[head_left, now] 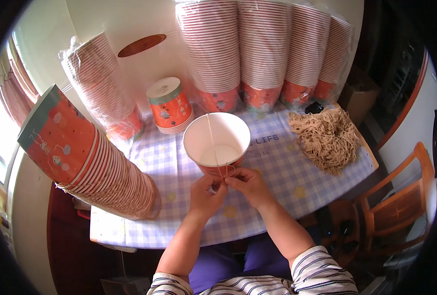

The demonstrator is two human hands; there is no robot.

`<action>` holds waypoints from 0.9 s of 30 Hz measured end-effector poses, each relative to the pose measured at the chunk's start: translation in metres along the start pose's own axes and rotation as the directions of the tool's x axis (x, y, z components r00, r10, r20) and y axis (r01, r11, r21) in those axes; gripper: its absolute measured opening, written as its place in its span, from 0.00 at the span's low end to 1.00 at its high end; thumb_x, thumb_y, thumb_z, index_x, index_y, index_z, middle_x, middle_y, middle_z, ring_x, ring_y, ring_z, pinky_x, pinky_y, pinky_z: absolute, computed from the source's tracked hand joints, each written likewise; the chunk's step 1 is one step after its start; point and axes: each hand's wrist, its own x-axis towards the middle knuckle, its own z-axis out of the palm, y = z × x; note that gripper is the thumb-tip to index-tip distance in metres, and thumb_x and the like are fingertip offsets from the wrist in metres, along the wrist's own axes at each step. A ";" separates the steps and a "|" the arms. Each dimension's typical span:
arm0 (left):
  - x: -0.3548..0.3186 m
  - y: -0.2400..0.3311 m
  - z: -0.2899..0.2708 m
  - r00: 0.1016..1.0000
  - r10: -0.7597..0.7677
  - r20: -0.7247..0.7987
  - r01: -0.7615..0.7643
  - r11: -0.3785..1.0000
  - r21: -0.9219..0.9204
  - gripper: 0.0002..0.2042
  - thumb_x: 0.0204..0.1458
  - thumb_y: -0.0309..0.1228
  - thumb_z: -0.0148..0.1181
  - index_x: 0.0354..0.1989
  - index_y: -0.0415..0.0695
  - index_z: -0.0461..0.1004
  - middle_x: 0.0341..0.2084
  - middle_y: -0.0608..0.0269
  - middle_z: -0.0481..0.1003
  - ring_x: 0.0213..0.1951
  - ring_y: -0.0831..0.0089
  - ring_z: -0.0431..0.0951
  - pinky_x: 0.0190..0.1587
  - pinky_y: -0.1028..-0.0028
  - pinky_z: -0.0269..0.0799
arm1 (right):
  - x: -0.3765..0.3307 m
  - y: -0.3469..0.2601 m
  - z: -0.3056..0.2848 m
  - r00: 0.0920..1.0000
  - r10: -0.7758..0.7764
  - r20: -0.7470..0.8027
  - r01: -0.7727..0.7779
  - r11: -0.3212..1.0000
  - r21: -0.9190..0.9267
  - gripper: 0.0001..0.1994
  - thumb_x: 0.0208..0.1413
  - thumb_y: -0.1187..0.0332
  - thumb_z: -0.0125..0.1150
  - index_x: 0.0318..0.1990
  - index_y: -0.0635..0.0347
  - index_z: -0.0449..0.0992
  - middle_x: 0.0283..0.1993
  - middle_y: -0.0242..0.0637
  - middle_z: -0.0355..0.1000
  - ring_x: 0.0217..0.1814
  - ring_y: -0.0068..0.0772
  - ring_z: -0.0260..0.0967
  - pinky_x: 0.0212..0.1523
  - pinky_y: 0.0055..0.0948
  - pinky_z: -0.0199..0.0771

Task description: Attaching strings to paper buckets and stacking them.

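Observation:
An orange paper bucket point(217, 132) with a white inside stands upright on the table in front of me. A thin beige string point(213, 137) runs across its open mouth, from the far rim to the near side, with a small loop by my fingers. My left hand point(207, 193) is closed in a pinch at the near side of the bucket. Close beside it, my right hand point(250, 187) pinches too, and the fingertips of both hands meet at the string. The exact string ends between the fingers are too small to make out.
A tall leaning stack of string-wound buckets point(105, 172) stands at the left. Plastic-wrapped stacks point(208, 49) line the back, with a short upside-down stack point(170, 105) before them. A beige string heap point(324, 137) lies right on the checked tablecloth point(282, 187). A wooden chair point(395, 206) is at right.

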 end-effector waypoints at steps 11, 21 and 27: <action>0.005 0.009 -0.007 0.957 -0.157 0.244 0.105 0.972 0.210 0.07 0.38 0.31 0.58 0.23 0.39 0.73 0.18 0.53 0.74 0.23 0.62 0.76 0.29 0.68 0.70 | 0.004 0.003 0.003 0.982 -0.013 -0.191 0.017 1.000 0.018 0.08 0.52 0.69 0.60 0.37 0.64 0.77 0.33 0.31 0.74 0.35 0.16 0.67 0.36 0.18 0.66; 0.007 0.016 -0.012 0.969 -0.186 0.160 0.113 0.918 0.381 0.07 0.35 0.32 0.56 0.20 0.41 0.73 0.19 0.54 0.74 0.27 0.55 0.76 0.32 0.62 0.71 | 0.007 -0.002 0.010 0.972 0.011 -0.234 -0.002 0.999 0.036 0.09 0.52 0.68 0.61 0.37 0.65 0.77 0.31 0.30 0.73 0.32 0.16 0.66 0.34 0.17 0.65; 0.009 0.013 -0.020 0.983 -0.137 0.123 0.075 0.910 0.408 0.09 0.36 0.31 0.57 0.24 0.38 0.73 0.19 0.52 0.74 0.24 0.59 0.76 0.29 0.65 0.70 | 0.010 -0.003 0.012 0.971 0.049 -0.235 -0.004 0.982 0.189 0.06 0.51 0.70 0.62 0.34 0.62 0.75 0.25 0.27 0.68 0.22 0.14 0.56 0.22 0.15 0.53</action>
